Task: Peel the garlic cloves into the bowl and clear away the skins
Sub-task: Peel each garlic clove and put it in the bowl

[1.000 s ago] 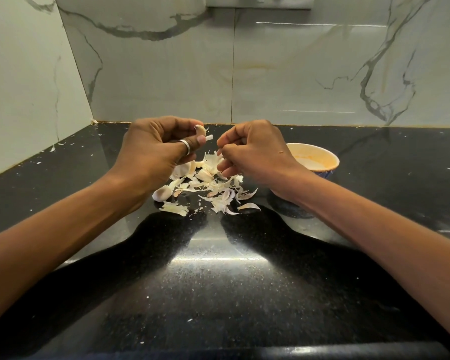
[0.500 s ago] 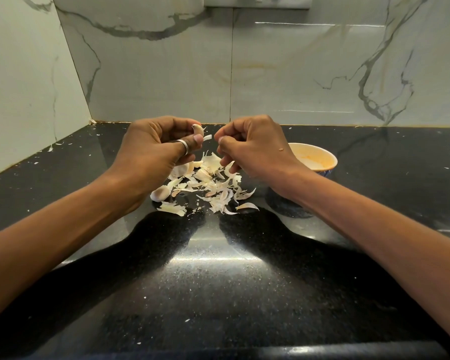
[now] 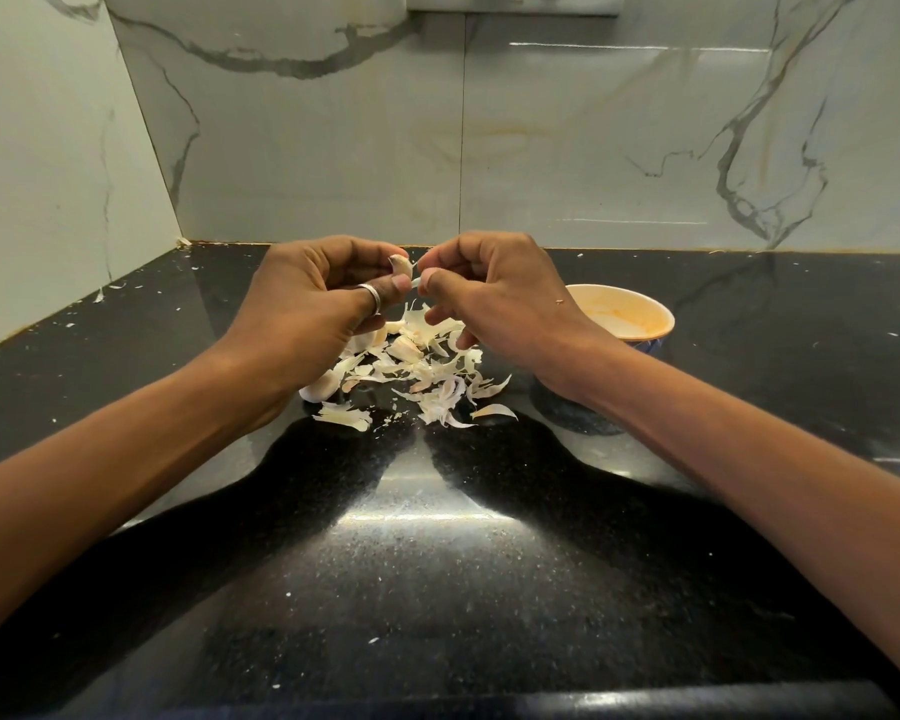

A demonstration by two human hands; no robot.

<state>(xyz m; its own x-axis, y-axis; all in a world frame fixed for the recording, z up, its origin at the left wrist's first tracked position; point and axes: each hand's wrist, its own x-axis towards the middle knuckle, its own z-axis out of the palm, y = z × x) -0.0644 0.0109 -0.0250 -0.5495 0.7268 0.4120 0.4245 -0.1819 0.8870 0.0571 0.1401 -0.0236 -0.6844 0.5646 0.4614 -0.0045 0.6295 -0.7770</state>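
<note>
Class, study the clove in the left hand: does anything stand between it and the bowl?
Only the right hand, pinching a skin strip at the garlic clove that the left hand holds, lies between clove and bowl. The bowl's mouth is uncovered; the loose skins lie lower, on the counter.

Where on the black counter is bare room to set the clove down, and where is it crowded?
Bare: the counter between the forearms, on the near side of the skins; also right of the bowl. Crowded: under the left hand and right hand, beside the bowl.
</note>
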